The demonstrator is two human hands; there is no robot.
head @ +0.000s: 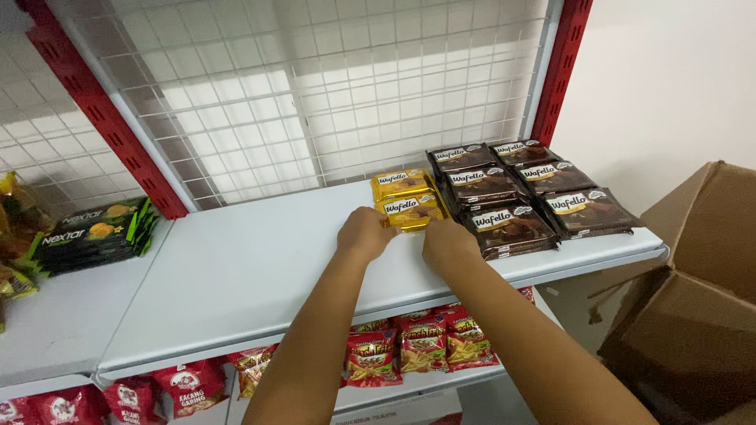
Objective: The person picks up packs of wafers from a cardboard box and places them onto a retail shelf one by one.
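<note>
Evidently both hands are setting a gold pack (pixel 411 211) down on the white shelf (pixel 260 267), in front of another gold pack (pixel 400 182) and just beside the dark brown packs (pixel 512 224). The left hand (pixel 364 233) has its fingers curled on the pack's left end; the right hand (pixel 449 242) curls at its near right corner. Whether either truly pinches it cannot be told. Placing looks nearly done. The pack likely needs squaring against its neighbours. A cardboard box (pixel 701 299) stands open at right.
</note>
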